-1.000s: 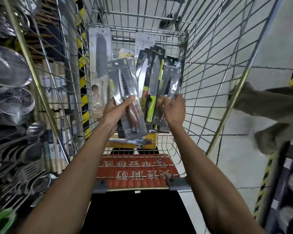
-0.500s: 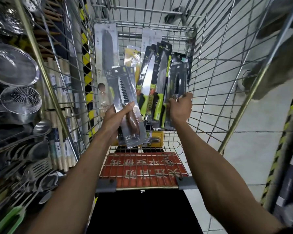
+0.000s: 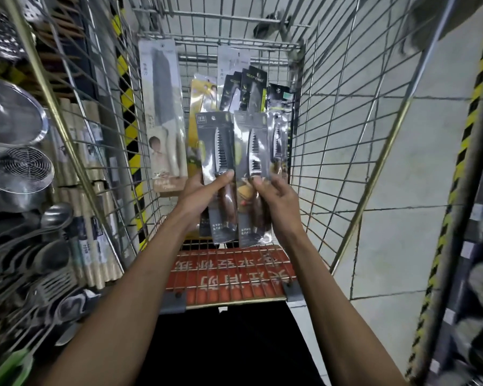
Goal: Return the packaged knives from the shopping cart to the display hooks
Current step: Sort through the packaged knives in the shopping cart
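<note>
Inside the wire shopping cart [image 3: 332, 135], my left hand [image 3: 198, 196] grips a packaged serrated knife [image 3: 216, 151] with a brown handle, thumb on its front. Beside it my right hand [image 3: 276, 199] holds a second, matching knife pack [image 3: 253, 151], with a third pack's edge [image 3: 278, 140] just behind it. Both packs stand upright above the cart floor. Further packaged knives lean against the cart's far end: a tall pale cleaver pack [image 3: 162, 118], a yellow pack [image 3: 204, 98] and dark packs with green trim [image 3: 251, 90].
A red plastic child-seat flap [image 3: 229, 274] lies at the cart's near end. Left of the cart hang strainers [image 3: 14, 168], ladles and spoons [image 3: 50, 218] and wooden rolling pins [image 3: 95, 213]. Tiled floor lies to the right, with a striped post [image 3: 457, 168].
My right hand has lifted a matching serrated knife pack out of the leaning stack and brought it next to the one in my left hand. The view has shifted closer to the cart.
</note>
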